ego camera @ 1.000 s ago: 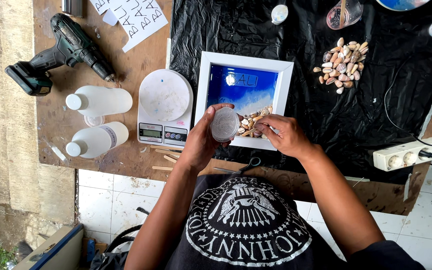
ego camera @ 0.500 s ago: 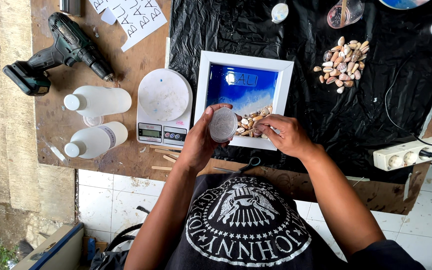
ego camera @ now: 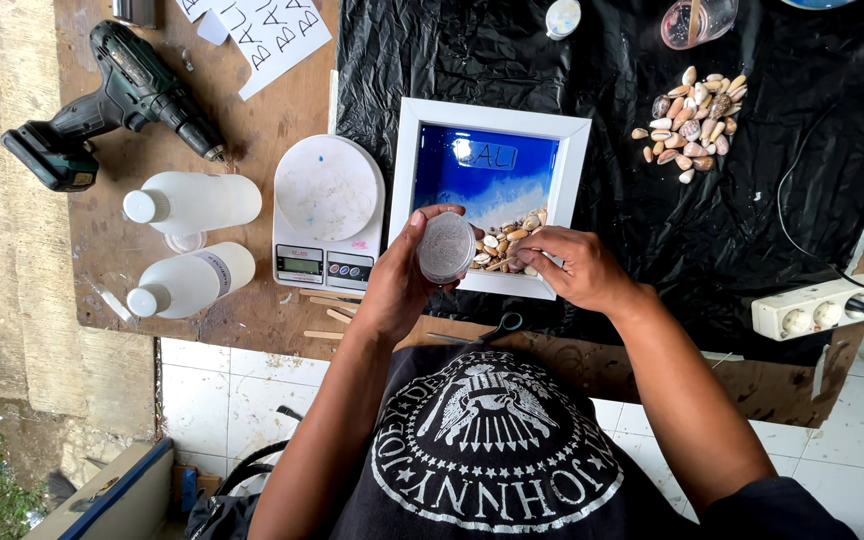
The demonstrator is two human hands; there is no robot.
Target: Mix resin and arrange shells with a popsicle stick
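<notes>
Small round jar [ego camera: 446, 248] within left grip [ego camera: 407, 275]

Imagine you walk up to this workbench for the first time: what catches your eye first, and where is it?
The white-framed picture with a deep blue, sea-like surface stands out at the centre of the black plastic sheet, small shells piled in its lower corner. Just in front of it, the left hand holds a small round grey-lidded container, while the right hand reaches into those shells. A loose heap of pale and brown seashells lies to the upper right.
</notes>
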